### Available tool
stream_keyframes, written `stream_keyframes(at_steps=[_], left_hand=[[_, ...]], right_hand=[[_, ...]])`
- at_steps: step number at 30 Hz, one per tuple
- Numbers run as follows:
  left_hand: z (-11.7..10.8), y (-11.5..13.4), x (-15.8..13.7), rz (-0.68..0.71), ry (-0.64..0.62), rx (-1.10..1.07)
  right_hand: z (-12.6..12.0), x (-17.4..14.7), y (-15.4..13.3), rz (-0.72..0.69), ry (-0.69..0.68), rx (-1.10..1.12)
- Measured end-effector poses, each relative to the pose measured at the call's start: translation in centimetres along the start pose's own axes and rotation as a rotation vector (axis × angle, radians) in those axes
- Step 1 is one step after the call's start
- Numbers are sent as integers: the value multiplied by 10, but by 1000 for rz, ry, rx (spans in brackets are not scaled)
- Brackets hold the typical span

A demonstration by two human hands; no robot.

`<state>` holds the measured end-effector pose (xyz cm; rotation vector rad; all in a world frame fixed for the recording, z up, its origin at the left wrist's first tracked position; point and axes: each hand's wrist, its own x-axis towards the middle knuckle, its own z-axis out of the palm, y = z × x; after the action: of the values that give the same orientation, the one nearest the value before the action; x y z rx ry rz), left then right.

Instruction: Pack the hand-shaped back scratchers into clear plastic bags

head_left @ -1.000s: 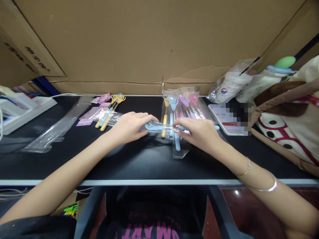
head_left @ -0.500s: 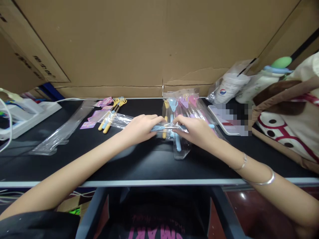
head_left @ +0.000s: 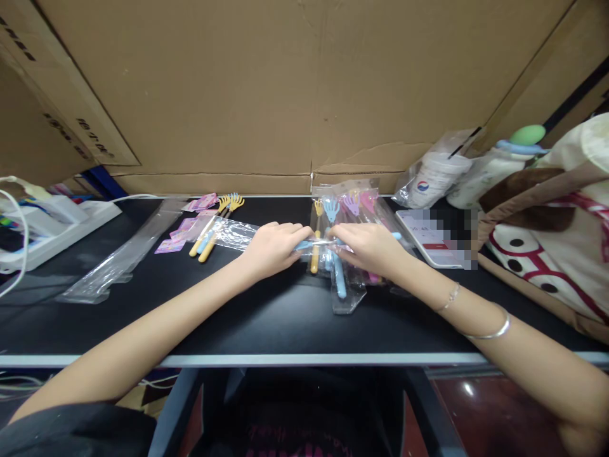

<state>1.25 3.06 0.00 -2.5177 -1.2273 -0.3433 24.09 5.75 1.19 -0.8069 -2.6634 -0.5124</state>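
A blue back scratcher (head_left: pixel 304 245) lies crosswise between my hands, partly inside a clear plastic sleeve (head_left: pixel 234 236) that stretches out to the left. My left hand (head_left: pixel 273 249) is closed around its left part, which the fingers mostly hide. Gripping the same scratcher from the right is my right hand (head_left: pixel 368 249), with fingertips bent over it and a blue end showing beyond the knuckles. Beneath and behind the hands lie several bagged back scratchers, among them a yellow one (head_left: pixel 315 257), another blue one (head_left: pixel 339 279) and a purple one (head_left: pixel 353 203).
Loose back scratchers (head_left: pixel 208 244) lie left of my hands, beside pink cards (head_left: pixel 172 245) and empty clear sleeves (head_left: pixel 121 257). A power strip (head_left: pixel 66 231) is at the far left. To the right are a phone (head_left: pixel 423 238), a bagged cup (head_left: pixel 440 178), a bottle and a cloth bag (head_left: pixel 566 235).
The whole view has shifted slightly, with the table sitting lower in the picture. Both hands keep their grip on the blue back scratcher, and less of it shows between them.
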Motion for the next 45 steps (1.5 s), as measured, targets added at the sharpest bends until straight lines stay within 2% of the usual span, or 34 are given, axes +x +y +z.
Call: stream_keyframes(at_steps=[8,18,27,36,45], left_hand=[[7,-3,-6,23,50,31],[6,-2,-10,23,70,50],[2,10,-12,56,71,76],[2,19,-14,10,61,62],[2,22,-15,29,91,66]], right_hand=[[3,-16,3,110,-59,-19],[7,-16,-6,68,-14,-77],[7,-17,-10,37,31,-89],[8,-17,-7,4,39,-98],[7,-18,-7,4,34,-117]])
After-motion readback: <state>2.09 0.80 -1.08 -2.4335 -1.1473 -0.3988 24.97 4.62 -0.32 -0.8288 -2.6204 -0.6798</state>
